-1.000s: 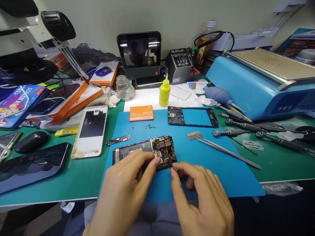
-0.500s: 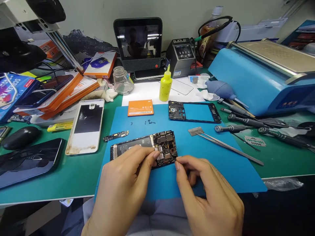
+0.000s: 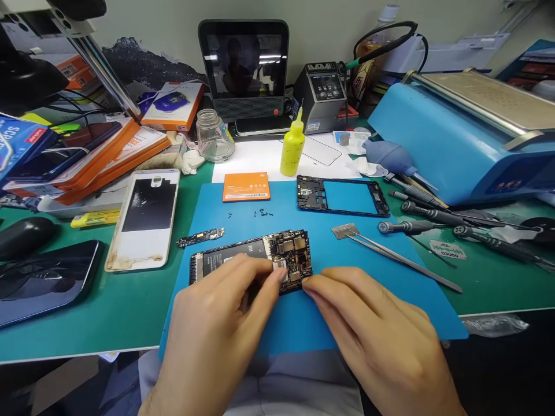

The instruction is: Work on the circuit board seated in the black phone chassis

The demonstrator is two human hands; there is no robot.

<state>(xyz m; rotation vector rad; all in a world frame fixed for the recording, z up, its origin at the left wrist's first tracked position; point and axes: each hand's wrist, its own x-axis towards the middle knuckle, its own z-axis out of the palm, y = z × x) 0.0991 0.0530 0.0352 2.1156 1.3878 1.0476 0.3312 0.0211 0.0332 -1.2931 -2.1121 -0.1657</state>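
Observation:
An opened phone (image 3: 243,254) lies on the blue mat (image 3: 390,289) with its circuit board (image 3: 292,251) exposed at the right end. My left hand (image 3: 221,335) pinches the phone's near edge, thumb and forefinger touching the board. My right hand (image 3: 377,341) reaches in from the right, and its fingertips press the board's near right corner. A small daughter board (image 3: 200,237) lies just left of the phone. Several tiny screws (image 3: 260,213) are scattered behind it.
An orange battery (image 3: 245,186), a black phone frame (image 3: 341,196) and tweezers (image 3: 390,254) lie on the mat. Screwdrivers (image 3: 433,216) and a blue machine (image 3: 468,133) are at the right. A white phone back (image 3: 145,216), a dark phone (image 3: 43,283), boxes (image 3: 87,162) and a yellow bottle (image 3: 292,147) stand left and behind.
My right hand has stretched forward, its fingertips now on the board's near corner. The view has shifted slightly, so the desk sits lower and more left.

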